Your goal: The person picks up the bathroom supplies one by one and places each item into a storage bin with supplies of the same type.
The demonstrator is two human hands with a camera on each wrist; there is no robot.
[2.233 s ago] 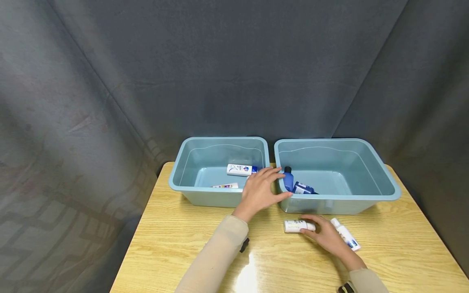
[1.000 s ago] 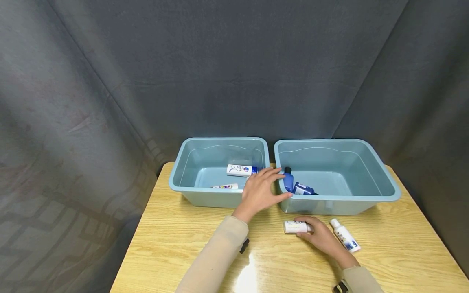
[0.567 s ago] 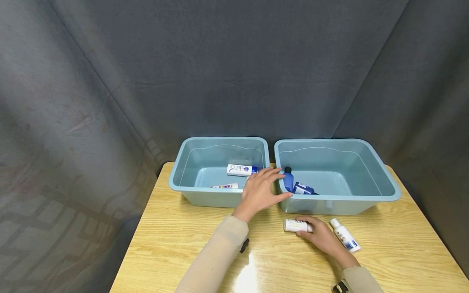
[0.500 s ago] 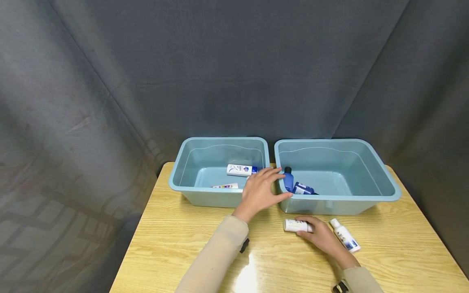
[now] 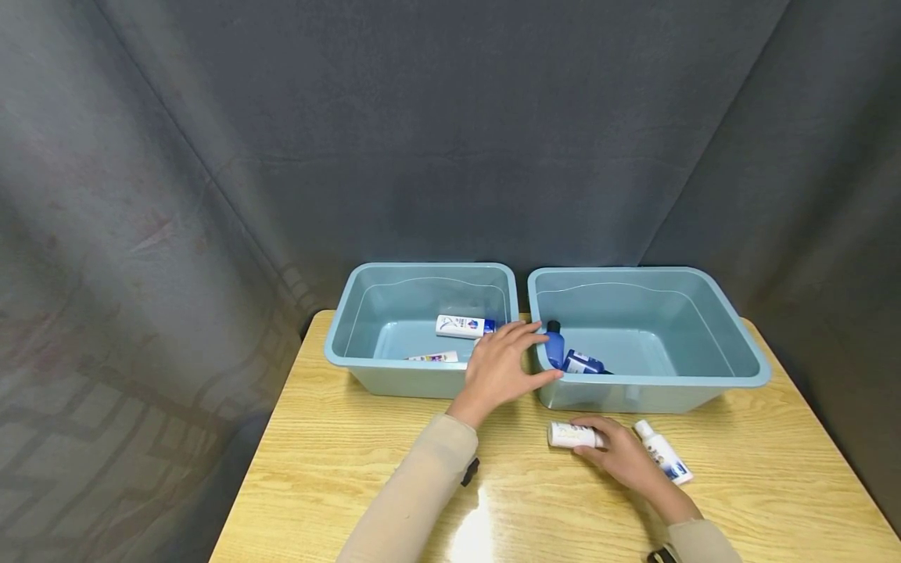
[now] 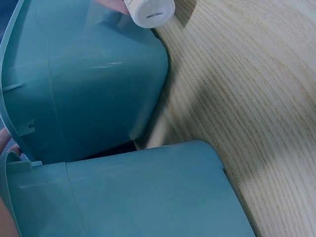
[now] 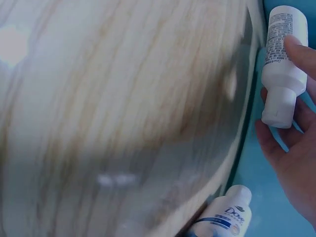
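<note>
My right hand (image 5: 622, 455) pinches a small white bottle (image 5: 565, 435) by its cap end, just in front of the right bin (image 5: 655, 381). In the right wrist view the thumb lies on the printed label of that white bottle (image 7: 284, 54), with fingers behind it. A second white bottle, labelled Dove (image 7: 224, 217), lies on the table beside the right hand. My left hand (image 5: 496, 369) rests with spread fingers across the neighbouring rims of the left bin (image 5: 415, 363) and the right bin. The left wrist view shows the held bottle's round base (image 6: 154, 13).
Inside the left bin lie a white bottle with a blue cap (image 5: 461, 327) and a tube (image 5: 436, 357). A blue bottle (image 5: 554, 348) and a dark blue bottle (image 5: 583, 363) lie in the right bin. A grey curtain (image 5: 450, 141) hangs behind the wooden table (image 5: 317, 469).
Since the earliest frame, my right hand has shifted its hold slightly along the white bottle. The bottle has moved slightly to the right and turned a little. The left hand has stayed in place.
</note>
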